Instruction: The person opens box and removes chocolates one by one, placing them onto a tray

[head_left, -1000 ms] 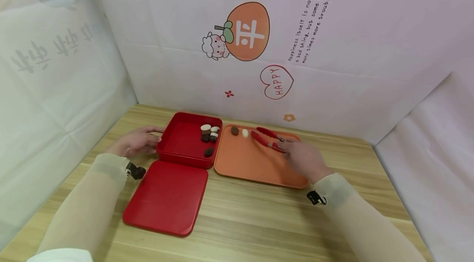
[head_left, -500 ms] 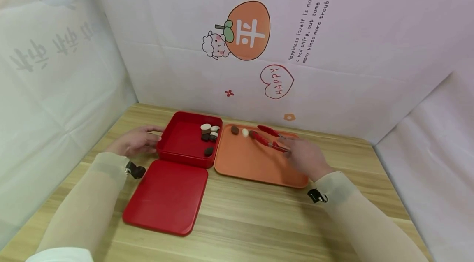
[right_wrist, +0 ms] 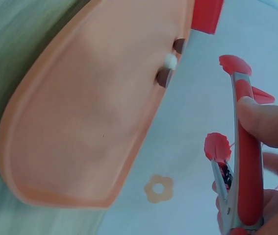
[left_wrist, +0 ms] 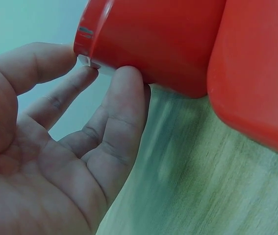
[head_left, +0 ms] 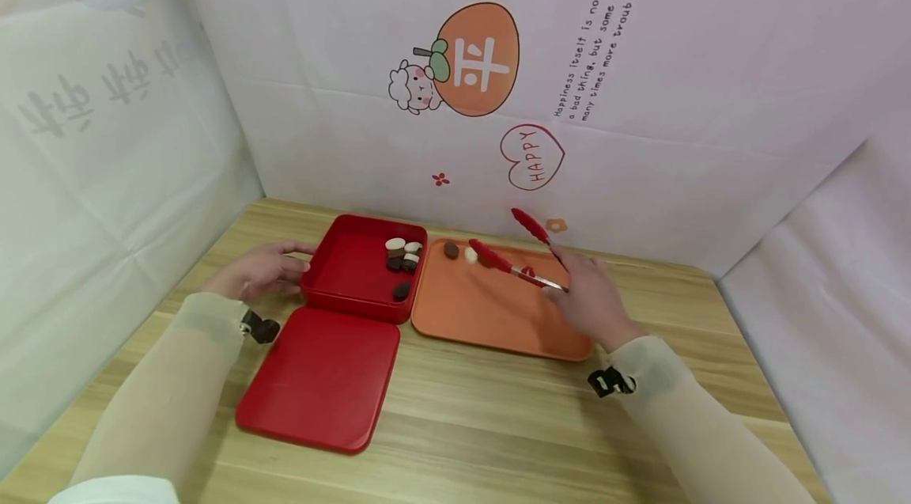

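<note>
My right hand [head_left: 591, 294] holds red-tipped metal tongs [head_left: 494, 257], their two arms spread wide with nothing between the tips. They hover over the back part of an orange tray [head_left: 463, 306]. Along that tray's far edge sit a brown oval piece [head_left: 451, 251], a white one [head_left: 471, 255] and a second brown piece [right_wrist: 164, 77], which the tongs partly hide in the head view. At the left, my left hand [head_left: 266, 270] touches the side of a square red box [head_left: 342, 274] with extended fingers. Several brown and white pieces [head_left: 395, 244] lie inside the box along its right side.
A red lid [head_left: 323, 381] lies flat on the wooden table [head_left: 484, 425], just in front of the box. The box and tray stand side by side. Printed white cloth [head_left: 342, 132] rises behind the table and at both sides.
The tongs have spread wider, and their upper arm has swung up and right toward the cloth. My right hand has risen slightly. The left hand, box and pieces have stayed put.
</note>
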Demonstrator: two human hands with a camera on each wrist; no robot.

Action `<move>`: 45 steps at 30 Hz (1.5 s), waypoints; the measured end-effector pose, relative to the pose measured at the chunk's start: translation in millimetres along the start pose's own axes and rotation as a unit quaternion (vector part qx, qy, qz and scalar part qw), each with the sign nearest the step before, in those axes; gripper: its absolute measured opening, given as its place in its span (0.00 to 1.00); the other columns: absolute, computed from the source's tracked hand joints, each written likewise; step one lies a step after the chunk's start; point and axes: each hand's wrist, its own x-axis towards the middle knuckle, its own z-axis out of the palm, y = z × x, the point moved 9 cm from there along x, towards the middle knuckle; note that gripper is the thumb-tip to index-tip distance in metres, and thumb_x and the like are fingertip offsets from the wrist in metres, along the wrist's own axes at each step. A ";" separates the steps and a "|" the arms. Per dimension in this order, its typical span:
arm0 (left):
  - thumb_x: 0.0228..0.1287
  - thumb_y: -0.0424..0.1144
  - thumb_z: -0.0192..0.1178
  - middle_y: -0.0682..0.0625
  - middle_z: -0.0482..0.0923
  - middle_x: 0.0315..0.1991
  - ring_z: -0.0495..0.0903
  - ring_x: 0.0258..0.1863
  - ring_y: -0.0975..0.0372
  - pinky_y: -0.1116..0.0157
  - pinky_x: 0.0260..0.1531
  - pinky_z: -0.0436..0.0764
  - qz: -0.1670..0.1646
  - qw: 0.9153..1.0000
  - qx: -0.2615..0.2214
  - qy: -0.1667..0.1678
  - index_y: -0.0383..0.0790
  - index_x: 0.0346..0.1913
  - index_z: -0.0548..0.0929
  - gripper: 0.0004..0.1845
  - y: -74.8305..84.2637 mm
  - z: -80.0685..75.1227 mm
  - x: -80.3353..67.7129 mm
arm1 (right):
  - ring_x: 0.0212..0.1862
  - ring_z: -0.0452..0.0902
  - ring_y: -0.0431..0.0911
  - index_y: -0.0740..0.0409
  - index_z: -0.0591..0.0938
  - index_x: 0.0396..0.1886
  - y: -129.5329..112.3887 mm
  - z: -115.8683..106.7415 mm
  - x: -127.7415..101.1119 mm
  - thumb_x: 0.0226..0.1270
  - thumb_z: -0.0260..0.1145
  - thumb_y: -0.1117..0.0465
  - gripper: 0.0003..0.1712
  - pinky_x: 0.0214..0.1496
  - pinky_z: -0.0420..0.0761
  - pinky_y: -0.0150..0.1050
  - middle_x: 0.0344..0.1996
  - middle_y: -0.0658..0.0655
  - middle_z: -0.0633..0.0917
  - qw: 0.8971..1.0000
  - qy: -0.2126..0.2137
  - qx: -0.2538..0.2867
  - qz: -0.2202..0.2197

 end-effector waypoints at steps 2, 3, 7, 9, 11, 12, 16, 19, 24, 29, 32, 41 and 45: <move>0.75 0.32 0.52 0.27 0.65 0.67 0.72 0.61 0.41 0.54 0.52 0.78 -0.001 1.000 0.000 0.002 0.31 0.77 0.54 0.32 0.3 -0.2 -0.3 | 0.65 0.62 0.62 0.57 0.65 0.76 -0.8 -0.7 -1.1 0.67 0.70 0.57 0.40 0.60 0.58 0.55 0.68 0.66 0.70 1.000 0.006 0.007 -0.015; 0.75 0.32 0.52 0.27 0.65 0.67 0.72 0.61 0.41 0.53 0.52 0.78 0.000 1.000 0.000 0.001 0.31 0.77 0.54 0.32 0.4 0.0 -0.5 | 0.66 0.62 0.62 0.56 0.66 0.75 -1.1 -0.8 -1.6 0.68 0.70 0.58 0.38 0.61 0.57 0.57 0.67 0.67 0.70 1.000 0.009 0.008 -0.024; 0.75 0.32 0.52 0.27 0.65 0.67 0.72 0.61 0.40 0.53 0.52 0.78 0.002 1.000 0.000 -0.001 0.31 0.77 0.54 0.32 0.9 0.6 -1.1 | 0.67 0.61 0.63 0.53 0.74 0.69 -6.4 -6.1 -5.0 0.68 0.69 0.62 0.31 0.56 0.58 0.57 0.61 0.69 0.75 0.997 0.046 -0.005 -0.064; 0.75 0.32 0.52 0.27 0.65 0.66 0.72 0.61 0.40 0.54 0.52 0.78 0.002 1.000 0.001 -0.001 0.31 0.77 0.53 0.32 0.5 0.8 -1.3 | 0.66 0.62 0.63 0.52 0.78 0.66 -11.1 -11.0 -8.2 0.66 0.70 0.64 0.28 0.54 0.60 0.56 0.57 0.70 0.78 0.993 0.077 -0.018 -0.091; 0.76 0.31 0.51 0.27 0.66 0.66 0.72 0.61 0.41 0.55 0.51 0.79 0.002 1.000 0.001 0.000 0.31 0.77 0.53 0.32 0.1 0.8 -1.5 | 0.64 0.64 0.63 0.51 0.81 0.63 -16.4 -16.4 -12.2 0.63 0.72 0.65 0.27 0.51 0.62 0.55 0.54 0.70 0.80 0.987 0.107 -0.032 -0.113; 0.76 0.31 0.51 0.27 0.66 0.66 0.72 0.61 0.41 0.55 0.50 0.79 0.002 1.000 0.001 0.000 0.31 0.77 0.53 0.32 -0.2 0.8 -1.6 | 0.63 0.65 0.64 0.51 0.81 0.62 -18.8 -18.9 -14.2 0.62 0.72 0.66 0.26 0.51 0.63 0.55 0.54 0.71 0.80 0.985 0.117 -0.036 -0.120; 0.76 0.31 0.50 0.27 0.66 0.66 0.72 0.61 0.41 0.55 0.50 0.79 0.003 1.000 0.001 0.000 0.31 0.77 0.53 0.31 -0.3 1.0 -1.6 | 0.61 0.65 0.66 0.52 0.81 0.61 -23.7 -25.0 -19.6 0.62 0.73 0.64 0.26 0.51 0.64 0.57 0.57 0.73 0.77 0.984 0.135 -0.045 -0.112; 0.76 0.31 0.50 0.27 0.66 0.66 0.72 0.61 0.41 0.55 0.50 0.79 0.003 1.000 0.000 0.000 0.32 0.77 0.53 0.31 0.2 1.1 -1.5 | 0.60 0.64 0.67 0.59 0.76 0.64 -24.4 -25.6 -21.6 0.64 0.72 0.64 0.28 0.53 0.64 0.58 0.59 0.73 0.74 0.988 0.124 -0.021 -0.087; 0.76 0.32 0.51 0.28 0.67 0.66 0.73 0.61 0.42 0.55 0.51 0.79 0.003 1.000 0.000 0.000 0.32 0.77 0.54 0.32 0.6 1.2 -1.6 | 0.56 0.65 0.66 0.63 0.68 0.66 -21.0 -21.6 -23.3 0.71 0.66 0.63 0.28 0.53 0.71 0.59 0.61 0.73 0.67 0.994 0.084 0.057 -0.031; 0.76 0.32 0.51 0.28 0.67 0.66 0.73 0.60 0.43 0.55 0.51 0.78 0.002 1.000 -0.001 -0.003 0.33 0.77 0.54 0.32 0.2 2.0 -2.2 | 0.56 0.71 0.64 0.60 0.68 0.65 -21.8 -21.3 -24.8 0.73 0.63 0.64 0.25 0.54 0.74 0.61 0.59 0.69 0.69 0.992 0.059 0.112 -0.018; 0.77 0.31 0.51 0.28 0.67 0.66 0.74 0.60 0.43 0.55 0.51 0.79 0.004 1.000 -0.001 -0.002 0.33 0.77 0.54 0.31 0.5 2.4 -2.9 | 0.58 0.71 0.62 0.60 0.71 0.58 -23.9 -23.6 -25.2 0.73 0.63 0.66 0.18 0.55 0.74 0.59 0.56 0.66 0.73 0.990 0.058 0.129 -0.027; 0.77 0.31 0.49 0.28 0.67 0.66 0.75 0.59 0.43 0.54 0.51 0.79 0.006 1.000 0.005 -0.002 0.33 0.77 0.54 0.31 2.1 3.5 -3.6 | 0.58 0.71 0.69 0.57 0.80 0.38 -27.2 -39.4 -25.0 0.68 0.66 0.71 0.06 0.46 0.77 0.60 0.57 0.73 0.73 0.988 0.100 0.116 -0.034; 0.77 0.31 0.50 0.28 0.67 0.66 0.74 0.59 0.43 0.54 0.52 0.78 0.005 1.000 0.006 -0.002 0.33 0.77 0.53 0.31 2.9 3.7 -4.3 | 0.56 0.70 0.71 0.55 0.89 0.40 -37.1 -42.9 -26.0 0.66 0.64 0.74 0.12 0.55 0.73 0.63 0.58 0.76 0.72 0.989 0.113 0.063 -0.070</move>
